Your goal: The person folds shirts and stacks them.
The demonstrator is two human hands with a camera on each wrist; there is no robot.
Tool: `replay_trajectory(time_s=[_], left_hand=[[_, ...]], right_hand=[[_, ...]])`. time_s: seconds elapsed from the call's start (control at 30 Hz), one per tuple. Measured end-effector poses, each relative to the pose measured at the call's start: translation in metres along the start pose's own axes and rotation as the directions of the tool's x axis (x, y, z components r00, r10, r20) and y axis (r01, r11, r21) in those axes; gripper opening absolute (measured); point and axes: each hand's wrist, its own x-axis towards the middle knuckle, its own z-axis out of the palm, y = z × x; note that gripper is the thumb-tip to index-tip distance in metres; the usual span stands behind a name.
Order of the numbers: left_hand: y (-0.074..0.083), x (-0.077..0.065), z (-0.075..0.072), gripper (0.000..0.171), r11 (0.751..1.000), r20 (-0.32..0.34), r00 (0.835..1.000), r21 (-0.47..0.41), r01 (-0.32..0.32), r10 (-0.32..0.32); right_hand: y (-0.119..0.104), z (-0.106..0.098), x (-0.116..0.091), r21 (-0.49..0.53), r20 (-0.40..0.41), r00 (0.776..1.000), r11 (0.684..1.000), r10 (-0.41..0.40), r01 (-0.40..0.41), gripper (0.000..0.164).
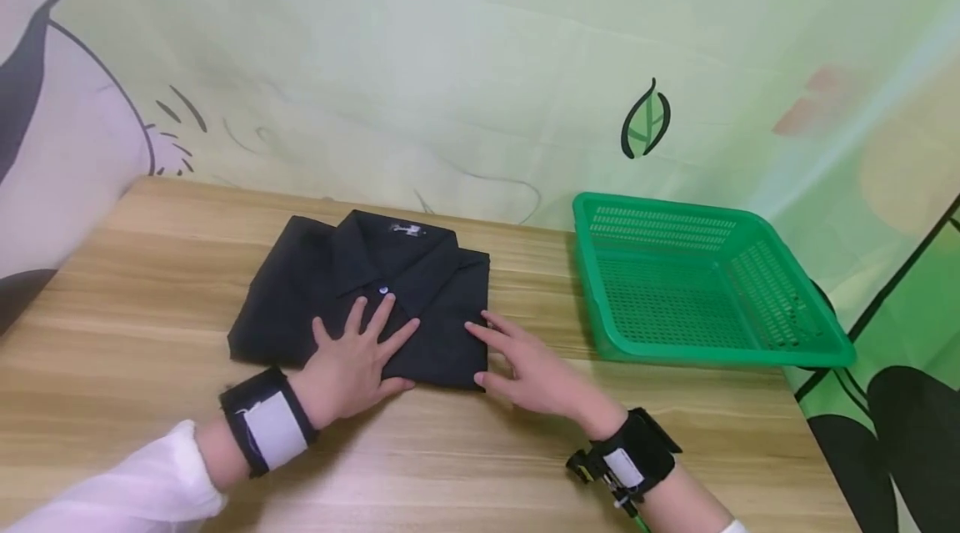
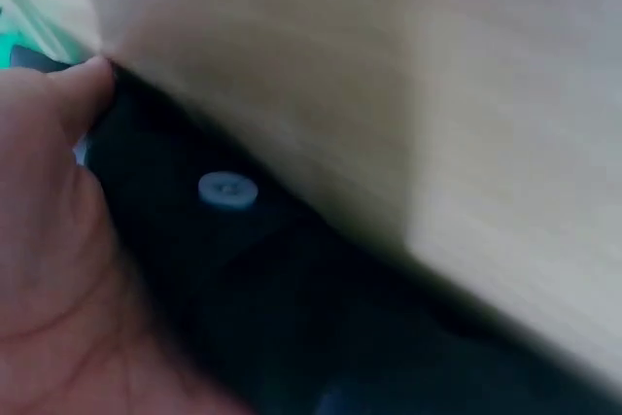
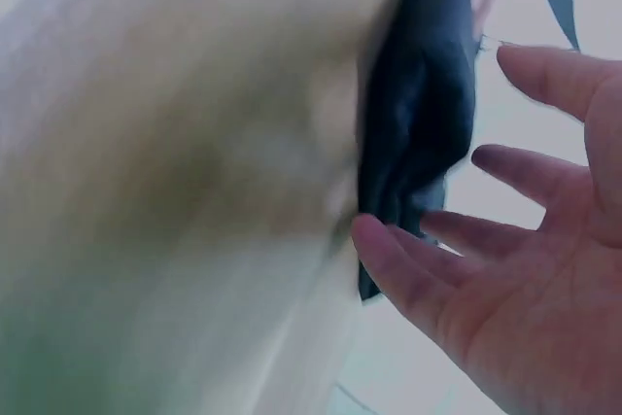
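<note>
A black collared shirt (image 1: 442,333), folded into a flat rectangle, lies on the wooden table with its collar toward the wall. My left hand (image 1: 348,366) rests on the shirt's front, fingers spread below the collar button. In the left wrist view, a pale button (image 2: 228,190) shows on the dark cloth beside the palm. At the shirt's right edge is my right hand (image 1: 528,366), its fingers apart and the fingertips right at the cloth. The right wrist view shows these spread fingers (image 3: 403,274) by the side of the folded shirt (image 3: 418,94).
To the right on the table (image 1: 420,466) stands a green plastic basket (image 1: 712,354) with perforated walls and nothing in it. Behind the table hangs a printed wall cloth (image 1: 450,82) with a leaf and cartoon shapes. Both wrists wear black straps.
</note>
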Motion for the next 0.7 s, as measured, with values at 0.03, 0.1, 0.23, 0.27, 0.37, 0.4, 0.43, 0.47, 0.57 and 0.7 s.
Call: replay_trajectory(time_s=[0.03, 0.1, 0.23, 0.27, 0.37, 0.4, 0.43, 0.47, 0.57, 0.7], left_hand=[[-0.004, 0.0, 0.0, 0.078, 1.0, 0.012, 1.0, -0.007, -0.001, 0.001], [-0.014, 0.0, -0.001, 0.076, 0.999, 0.035, 0.999, -0.034, 0.003, -0.001], [-0.041, -0.001, 0.001, 0.07, 0.996, 0.037, 0.999, -0.086, 0.014, -0.011], [-0.049, -0.002, 0.001, 0.069, 0.995, 0.033, 0.999, -0.103, 0.02, -0.017], [-0.073, -0.005, 0.004, 0.066, 0.989, 0.016, 0.999, -0.144, 0.036, -0.034], [-0.082, -0.006, 0.005, 0.066, 0.987, 0.015, 0.999, -0.158, 0.041, -0.039], [-0.09, -0.007, 0.005, 0.065, 0.985, 0.012, 0.999, -0.169, 0.044, -0.043], [-0.099, -0.008, 0.005, 0.065, 0.983, 0.01, 0.999, -0.18, 0.046, -0.045], [-0.125, -0.011, 0.006, 0.066, 0.978, 0.01, 0.999, -0.203, 0.048, -0.047], [-0.159, -0.017, 0.009, 0.065, 0.972, 0.018, 0.998, -0.227, 0.057, -0.055]], right_hand=[[0.001, -0.002, -0.002, 0.011, -0.024, 1.0, 1.0, -0.002, 0.003, 0.063], [0.002, -0.007, -0.005, 0.01, -0.075, 0.997, 1.0, -0.013, 0.013, 0.061], [0.002, -0.012, -0.011, 0.008, -0.147, 0.989, 1.0, -0.009, 0.01, 0.059], [0.002, -0.013, -0.012, 0.009, -0.158, 0.987, 1.0, -0.002, 0.003, 0.058], [0.004, -0.012, -0.015, 0.011, -0.185, 0.983, 1.0, 0.006, -0.004, 0.057], [0.005, -0.011, -0.015, 0.008, -0.19, 0.982, 1.0, 0.006, -0.004, 0.056], [0.007, -0.01, -0.016, 0.004, -0.195, 0.981, 1.0, 0.005, -0.004, 0.055], [0.008, -0.009, -0.017, 0.002, -0.198, 0.98, 1.0, 0.005, -0.004, 0.055], [0.012, -0.006, -0.018, 0.007, -0.198, 0.98, 1.0, 0.009, -0.007, 0.054], [0.016, -0.002, -0.019, 0.019, -0.192, 0.981, 1.0, 0.019, -0.016, 0.055]])
